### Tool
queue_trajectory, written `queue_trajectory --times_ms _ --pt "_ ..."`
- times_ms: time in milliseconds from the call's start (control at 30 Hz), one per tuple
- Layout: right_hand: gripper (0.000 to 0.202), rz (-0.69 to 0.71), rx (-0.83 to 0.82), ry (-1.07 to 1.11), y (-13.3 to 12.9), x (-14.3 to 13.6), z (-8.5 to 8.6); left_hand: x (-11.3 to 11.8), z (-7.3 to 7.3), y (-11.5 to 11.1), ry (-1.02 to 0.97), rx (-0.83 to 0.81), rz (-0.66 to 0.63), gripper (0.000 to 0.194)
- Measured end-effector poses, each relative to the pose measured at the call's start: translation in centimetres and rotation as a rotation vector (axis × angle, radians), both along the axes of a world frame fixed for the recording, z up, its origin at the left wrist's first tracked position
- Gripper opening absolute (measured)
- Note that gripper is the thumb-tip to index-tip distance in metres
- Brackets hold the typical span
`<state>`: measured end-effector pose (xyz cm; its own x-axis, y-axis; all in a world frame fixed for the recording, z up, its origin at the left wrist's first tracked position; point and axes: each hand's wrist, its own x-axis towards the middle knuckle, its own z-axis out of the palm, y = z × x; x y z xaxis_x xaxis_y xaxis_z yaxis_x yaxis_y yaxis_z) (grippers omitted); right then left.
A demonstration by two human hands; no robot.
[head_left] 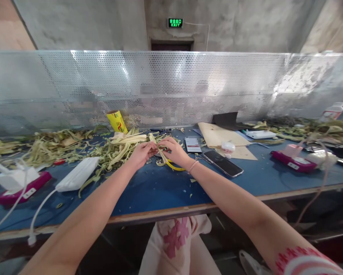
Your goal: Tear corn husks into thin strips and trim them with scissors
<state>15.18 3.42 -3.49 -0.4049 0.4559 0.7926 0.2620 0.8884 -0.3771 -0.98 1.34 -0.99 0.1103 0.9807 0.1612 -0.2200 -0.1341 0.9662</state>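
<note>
Near the middle of the blue table, my left hand and my right hand are close together, fingers closed on a pale green-yellow plant strip between them. A heap of similar dried stalks and leaves lies beside my left hand. Below my right hand is part of a yellow ring-shaped thing. What the fingertips pinch is small and partly hidden by the fingers.
A phone, a small card and brown paper lie at right. Left are a white power bank and a magenta socket block; another socket block is far right. A perforated metal screen stands behind.
</note>
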Motion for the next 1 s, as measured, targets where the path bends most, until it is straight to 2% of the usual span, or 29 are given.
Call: queue_trajectory --times_ms 133,233,400,533,767,900,1000 --pt "0.045 -0.109 0.089 -0.019 -0.51 0.29 0.67 0.01 0.25 -0.36 0.051 0.033 -0.016 0.029" --pt "0.053 -0.120 0.171 -0.090 -0.72 0.48 0.99 0.03 0.32 -0.55 0.112 0.022 -0.046 0.024" --pt "0.042 -0.040 0.255 -0.256 -0.30 0.47 0.80 0.01 -0.22 -0.32 0.211 0.082 -0.011 0.018" --pt "0.030 -0.026 0.263 -0.173 0.17 0.27 0.41 0.01 -0.49 -0.07 0.235 0.163 -0.006 0.014" --pt "0.014 -0.079 0.144 -0.003 0.06 0.20 0.73 0.23 -0.19 -0.38 0.121 0.134 -0.040 0.019" --pt "0.020 -0.169 -0.069 0.069 0.19 -0.05 0.86 -0.03 -0.24 -0.38 0.295 0.271 -0.023 0.019" --pt "0.024 -0.188 -0.203 0.119 -0.01 -0.31 0.95 -0.24 -0.34 -0.17 0.494 0.412 0.077 0.017"
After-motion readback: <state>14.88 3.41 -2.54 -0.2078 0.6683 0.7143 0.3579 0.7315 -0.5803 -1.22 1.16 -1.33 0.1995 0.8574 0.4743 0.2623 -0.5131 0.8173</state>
